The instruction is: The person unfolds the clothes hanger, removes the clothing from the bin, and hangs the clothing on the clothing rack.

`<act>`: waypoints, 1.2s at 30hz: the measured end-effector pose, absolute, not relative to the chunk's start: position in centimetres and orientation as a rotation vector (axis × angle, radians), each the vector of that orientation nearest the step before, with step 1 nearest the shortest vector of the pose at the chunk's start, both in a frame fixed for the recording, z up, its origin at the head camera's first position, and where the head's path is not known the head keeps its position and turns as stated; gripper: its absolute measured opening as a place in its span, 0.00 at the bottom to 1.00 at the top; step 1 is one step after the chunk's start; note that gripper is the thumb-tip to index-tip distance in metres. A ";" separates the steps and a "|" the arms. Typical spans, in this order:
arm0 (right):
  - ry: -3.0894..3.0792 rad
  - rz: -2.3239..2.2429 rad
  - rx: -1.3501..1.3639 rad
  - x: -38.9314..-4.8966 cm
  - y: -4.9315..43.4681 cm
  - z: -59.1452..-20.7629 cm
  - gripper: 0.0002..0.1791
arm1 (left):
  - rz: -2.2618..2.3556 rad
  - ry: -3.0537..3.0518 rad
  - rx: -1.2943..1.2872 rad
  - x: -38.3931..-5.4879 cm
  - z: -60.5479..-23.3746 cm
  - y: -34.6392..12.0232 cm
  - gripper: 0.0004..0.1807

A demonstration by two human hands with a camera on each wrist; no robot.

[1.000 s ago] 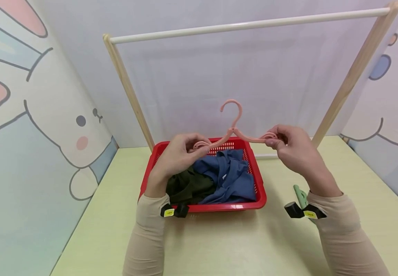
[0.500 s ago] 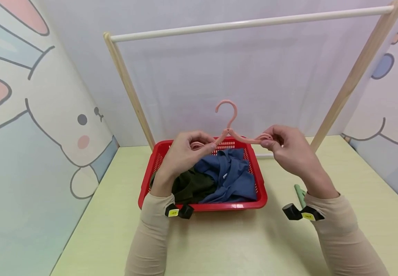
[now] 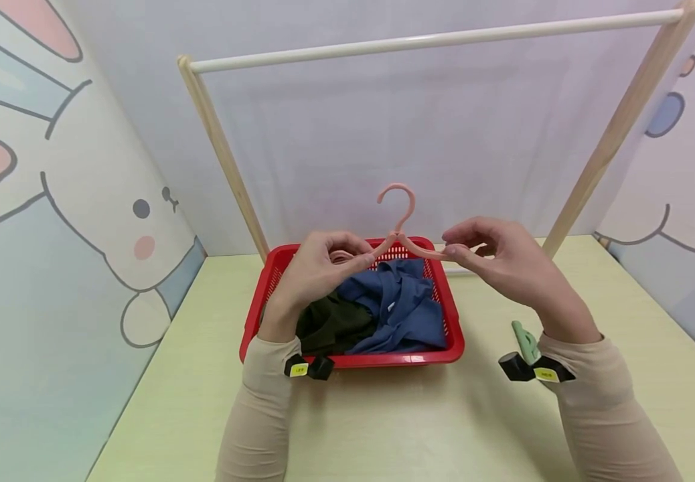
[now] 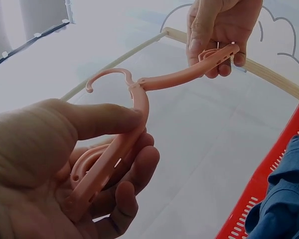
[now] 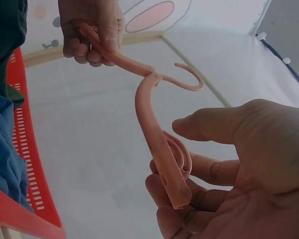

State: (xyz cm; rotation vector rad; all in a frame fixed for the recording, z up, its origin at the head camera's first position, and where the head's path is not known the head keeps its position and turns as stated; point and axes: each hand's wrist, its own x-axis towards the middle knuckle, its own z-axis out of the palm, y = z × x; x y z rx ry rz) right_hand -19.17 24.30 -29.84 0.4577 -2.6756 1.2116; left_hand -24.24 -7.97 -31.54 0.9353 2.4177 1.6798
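A pink folding clothes hanger (image 3: pixel 406 217) is up over the far side of a red basket (image 3: pixel 408 359), hook upward. My left hand (image 3: pixel 314 278) pinches one arm of it, thumb on top and fingers beneath, as the left wrist view shows. At the other arm is my right hand (image 3: pixel 516 271). Seen from the right wrist, this hand's thumb (image 5: pixel 199 127) stands apart from the hanger (image 5: pixel 147 102), while its loosely bent fingers lie behind and under the arm's end. Inside the basket are a blue garment (image 3: pixel 404 311) and a dark green garment (image 3: pixel 337 325).
A rack with a white bar (image 3: pixel 432 41) and wooden posts stands behind the basket. Partly hidden by the right wrist, a green hanger (image 3: pixel 525 340) lies on the pale yellow table (image 3: pixel 383 428). Cartoon-printed walls (image 3: pixel 106 167) rise at both sides.
The hanger has shifted slightly left, and its hook now sits a little lower. My right thumb has lifted away from the hanger's arm; the left hand keeps its grip.
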 end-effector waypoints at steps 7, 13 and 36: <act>-2.696 1.197 0.499 -19.3 24.4 -30.0 0.09 | 1.673 2.412 0.930 -24.2 -31.4 -8.0 0.07; -2.702 1.199 0.464 -19.1 24.3 -29.9 0.08 | 1.676 2.412 0.950 -24.2 -31.3 -8.2 0.07; -2.603 1.328 0.351 -18.4 25.1 -29.3 0.11 | 1.687 2.411 0.968 -24.6 -31.1 -9.7 0.07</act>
